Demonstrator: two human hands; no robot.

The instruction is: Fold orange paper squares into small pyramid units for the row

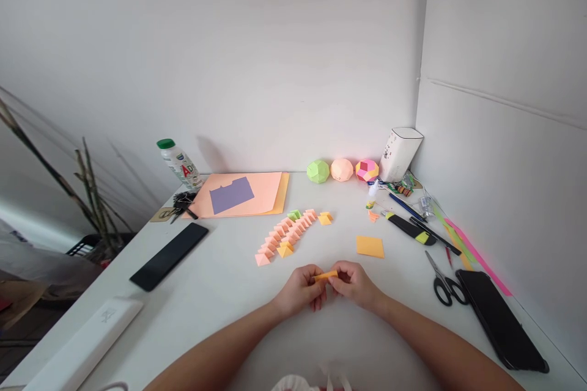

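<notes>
Between my two hands, just above the table near its front, is a small folded strip of orange paper [326, 276]. My left hand [301, 288] pinches its left end, and my right hand [355, 284] grips the right end with thumb and fingers. Fingertips cover both ends of the strip. Ahead of my right hand lies an orange paper square [370, 247]. Beyond my left hand, folded paper units [287, 233] in peach, orange and green overlap in two slanting rows. One more orange folded unit [325, 218] sits apart from them.
Three paper balls [342, 170] stand by the wall. Scissors [444, 281], a utility knife [410, 229], pens and a black phone [502, 321] lie to the right. Leftward are peach sheets [266, 192], a bottle [180, 164], a dark slab [169, 256] and a white bar-shaped device [87, 345].
</notes>
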